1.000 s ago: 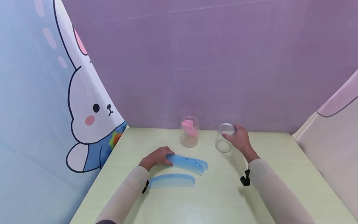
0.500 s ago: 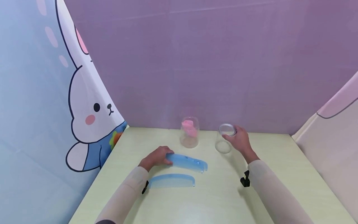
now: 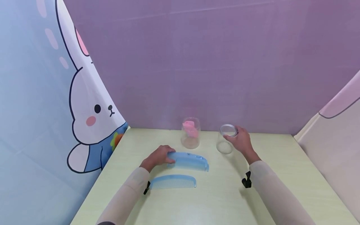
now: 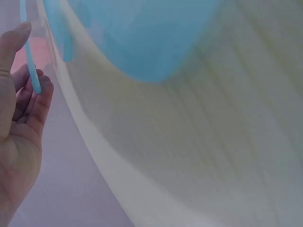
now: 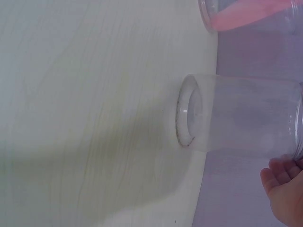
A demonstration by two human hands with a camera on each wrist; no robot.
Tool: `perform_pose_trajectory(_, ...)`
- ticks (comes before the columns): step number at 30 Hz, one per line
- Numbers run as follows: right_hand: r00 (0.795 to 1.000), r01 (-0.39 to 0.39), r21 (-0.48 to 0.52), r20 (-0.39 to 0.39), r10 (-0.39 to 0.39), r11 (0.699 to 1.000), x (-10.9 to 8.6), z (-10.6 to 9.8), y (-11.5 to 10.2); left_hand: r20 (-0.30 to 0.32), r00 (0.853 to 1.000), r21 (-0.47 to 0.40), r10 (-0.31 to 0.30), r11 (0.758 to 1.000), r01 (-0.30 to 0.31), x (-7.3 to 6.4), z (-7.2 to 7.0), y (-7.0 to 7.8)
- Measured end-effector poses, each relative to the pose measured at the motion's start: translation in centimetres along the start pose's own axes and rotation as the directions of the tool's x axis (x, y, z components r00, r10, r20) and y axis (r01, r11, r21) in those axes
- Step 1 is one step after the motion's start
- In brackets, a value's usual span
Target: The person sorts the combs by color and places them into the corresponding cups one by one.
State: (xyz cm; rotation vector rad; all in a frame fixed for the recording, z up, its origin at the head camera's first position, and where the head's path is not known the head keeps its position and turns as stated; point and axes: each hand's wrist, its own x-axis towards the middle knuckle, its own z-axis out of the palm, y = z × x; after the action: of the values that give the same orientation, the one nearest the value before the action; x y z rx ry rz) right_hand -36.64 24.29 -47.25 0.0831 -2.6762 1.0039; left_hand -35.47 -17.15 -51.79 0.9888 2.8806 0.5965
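Note:
My left hand (image 3: 159,155) pinches the left end of a translucent blue comb (image 3: 185,156) between thumb and fingers. In the left wrist view this comb (image 4: 32,64) shows edge-on as a thin strip. A second blue comb (image 3: 207,167) overlaps it, its right end showing just beyond. Nearer the front lies a third blue comb (image 3: 172,181), teeth toward me, by the left wrist. At the back right, my right hand (image 3: 242,140) grips the rim of a clear jar (image 3: 220,143), which stands upright on the table with nothing visible inside.
Left of the held jar stands another clear jar (image 3: 190,143) with a pink item (image 3: 191,128) inside. A purple curtain (image 3: 197,62) hangs behind the pale table (image 3: 202,203). A rabbit-print cloth (image 3: 84,118) borders the left side, and a whitish cloth (image 3: 337,150) the right.
The right end of the held comb has risen from a downward slant, bringing it nearly in line with the overlapped comb. My left hand has shifted slightly; right hand and jar stay put.

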Motion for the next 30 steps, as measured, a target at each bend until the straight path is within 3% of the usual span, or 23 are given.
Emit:
perform_pose_trajectory(6,1.000,0.013,0.001,-0.014,-0.013,1.000,0.1,0.1,0.2,-0.008,0.997,-0.039,-0.072,0.997,0.072,0.6,0.0,0.7)
perform_pose_trajectory(16,0.999,0.031,-0.007,-0.030,-0.031,0.999,0.1,0.0,0.2,-0.047,0.988,-0.083,-0.145,0.987,0.140,1.4,-0.5,2.0)
perform_pose_trajectory(22,0.999,0.029,-0.007,-0.030,-0.029,1.000,0.2,0.0,0.3,-0.070,0.983,-0.067,-0.168,0.984,0.163,1.9,-1.4,2.9)
perform_pose_trajectory(30,1.000,0.024,-0.006,-0.010,-0.024,1.000,0.2,0.0,0.5,-0.129,0.981,-0.068,-0.148,0.988,0.140,2.4,-2.6,4.5)
